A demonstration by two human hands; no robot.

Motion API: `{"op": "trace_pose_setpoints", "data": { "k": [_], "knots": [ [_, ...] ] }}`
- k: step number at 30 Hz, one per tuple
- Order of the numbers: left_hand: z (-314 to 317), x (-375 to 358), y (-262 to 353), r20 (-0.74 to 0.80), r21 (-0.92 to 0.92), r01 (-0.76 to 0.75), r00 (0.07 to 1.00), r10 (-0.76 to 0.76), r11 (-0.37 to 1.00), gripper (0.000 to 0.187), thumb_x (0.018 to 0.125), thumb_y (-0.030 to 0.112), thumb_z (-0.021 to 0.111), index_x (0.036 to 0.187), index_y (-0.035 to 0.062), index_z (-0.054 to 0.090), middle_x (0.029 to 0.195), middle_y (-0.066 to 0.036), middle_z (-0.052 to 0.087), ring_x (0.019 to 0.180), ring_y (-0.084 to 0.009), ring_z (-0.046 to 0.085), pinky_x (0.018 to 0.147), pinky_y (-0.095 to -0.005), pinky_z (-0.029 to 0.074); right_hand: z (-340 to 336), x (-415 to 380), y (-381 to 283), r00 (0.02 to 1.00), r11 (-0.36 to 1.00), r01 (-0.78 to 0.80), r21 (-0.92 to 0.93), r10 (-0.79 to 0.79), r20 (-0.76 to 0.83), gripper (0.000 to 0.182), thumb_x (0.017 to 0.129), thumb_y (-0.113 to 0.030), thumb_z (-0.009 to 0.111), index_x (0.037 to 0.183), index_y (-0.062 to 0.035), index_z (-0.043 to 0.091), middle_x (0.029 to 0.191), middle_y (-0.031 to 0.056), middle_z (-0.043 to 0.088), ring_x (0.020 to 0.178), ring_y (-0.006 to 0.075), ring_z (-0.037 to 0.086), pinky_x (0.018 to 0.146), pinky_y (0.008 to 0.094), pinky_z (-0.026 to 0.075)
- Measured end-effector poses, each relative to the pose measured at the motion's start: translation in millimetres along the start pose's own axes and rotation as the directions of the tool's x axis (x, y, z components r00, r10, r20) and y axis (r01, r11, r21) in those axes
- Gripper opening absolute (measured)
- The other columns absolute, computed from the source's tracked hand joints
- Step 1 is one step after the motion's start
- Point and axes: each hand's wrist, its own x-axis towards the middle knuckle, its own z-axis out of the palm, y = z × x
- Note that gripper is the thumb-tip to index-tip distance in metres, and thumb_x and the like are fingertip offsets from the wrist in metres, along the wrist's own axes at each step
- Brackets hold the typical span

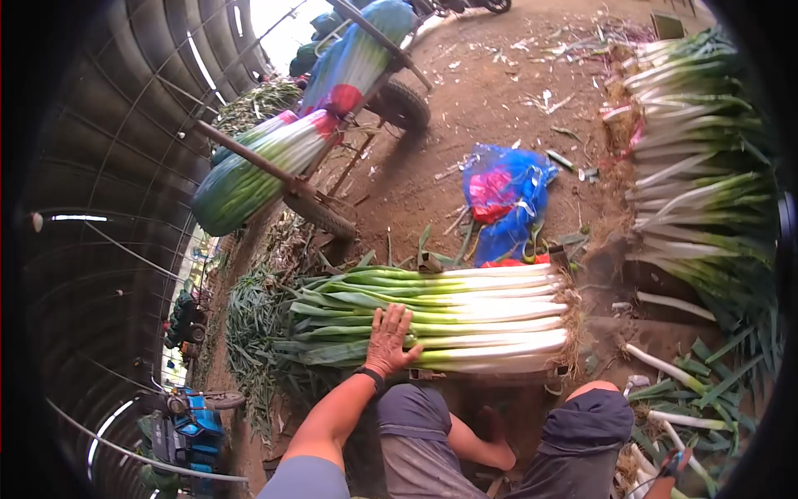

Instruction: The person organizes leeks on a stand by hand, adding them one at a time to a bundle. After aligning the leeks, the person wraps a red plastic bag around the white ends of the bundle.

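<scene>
Laying bare left hand (pixel 389 339), dark band (pixel 371 379) at wrist, palm down on a neat side-by-side layer of long white-and-green leeks (pixel 499 316). Touching them on the green stretch, left of the white shanks. Holding fingers straight and slightly parted, with thumb out to the side. Lying just beyond the dark-trousered knees, on a low support, with roots to the right and leafy ends to the left.

Have right hand (pixel 665 484) down at lower right edge, near loose leeks (pixel 665 366) scattered on the ground. Partly cut off there; cannot tell finger state or whether gripping anything.

Also note crumpled blue-and-red plastic bag (pixel 504 187) on brown dirt floor (pixel 490 100), just beyond the layer. See long row of white-stemmed leeks (pixel 694 170) at far right, and wheeled metal cart (pixel 253 158) at upper left, loaded with plastic-wrapped leek bundles (pixel 278 162).
</scene>
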Motion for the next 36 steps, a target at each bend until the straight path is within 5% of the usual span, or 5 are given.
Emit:
{"op": "trace_pose_setpoints", "data": {
  "k": [14, 18, 23, 28, 36],
  "knots": [
    [16.6, 2.0, -4.2, -0.095, -0.121, 0.027, 0.995, -0.039, 0.992, 0.087, 0.082, 0.058, 0.065, 0.152, 0.0098, 0.046, 0.16, -0.018, 0.041, 0.154, -0.0336, 0.031, 0.127, -0.0616, 0.012, -153.8, 14.8, -166.7, 0.935, 0.034, 0.222, 0.975, -0.29, -0.203, 0.008, 0.101, -0.007, 0.051, 0.099, -0.0016, 0.056, 0.087, 0.0076, 0.054, 0.081, 0.0193, 0.055, 0.079, 0.0357, 0.049],
    [21.3, 2.1, -3.4, -0.174, -0.116, 0.004, 0.984, -0.024, 0.993, 0.085, 0.083, 0.054, 0.069, 0.153, 0.011, 0.045, 0.161, -0.016, 0.04, 0.154, -0.0319, 0.03, 0.128, -0.0556, 0.012, -193.3, -46.6, -357.6, 0.632, -0.309, -0.025, 0.951, -0.742, -0.225, 0.006, 0.101, -0.003, 0.05, 0.099, -0.001, 0.054, 0.084, 0.0068, 0.052, 0.079, 0.0176, 0.054, 0.077, 0.0348, 0.048],
    [15.3, 2.5, 1.3, -0.173, -0.153, 0.027, 0.984, -0.053, 0.988, 0.084, 0.082, 0.053, 0.069, 0.153, 0.0129, 0.046, 0.161, -0.013, 0.04, 0.154, -0.0313, 0.03, 0.129, -0.0537, 0.012, -94.4, -377.9, -554.3, 0.168, -0.092, -0.453, 0.887, -0.986, -0.016, 0.023, 0.113, -0.022, 0.037, 0.106, -0.0019, 0.047, 0.082, 0.0047, 0.043, 0.065, 0.016, 0.043, 0.068, 0.0321, 0.044],
    [14.9, 3.7, 3.9, -0.17, -0.178, 0.036, 0.983, -0.067, 0.983, 0.085, 0.082, 0.053, 0.07, 0.153, 0.0134, 0.046, 0.161, -0.012, 0.039, 0.154, -0.0303, 0.028, 0.129, -0.0536, 0.012, 50.8, -546.1, -583.5, 0.248, 0.117, 0.199, 0.973, -0.966, 0.066, 0.044, 0.112, -0.049, 0.04, 0.123, -0.0097, 0.057, 0.091, 0.0023, 0.06, 0.066, 0.0065, 0.052, 0.056, 0.0238, 0.046],
    [7.4, 3.1, 6.1, -0.139, -0.194, 0.054, 0.987, -0.082, 0.98, 0.085, 0.082, 0.053, 0.07, 0.152, 0.0122, 0.046, 0.161, -0.012, 0.039, 0.154, -0.0304, 0.027, 0.129, -0.054, 0.012, 272.2, -525.9, -557.5, -0.51, -0.443, 0.842, 0.307, -0.839, 0.191, 0.034, 0.097, -0.022, 0.068, 0.131, -0.0184, 0.065, 0.089, 0.0085, 0.063, 0.077, 0.0301, 0.063, 0.069, 0.0417, 0.052]
  ]
}}
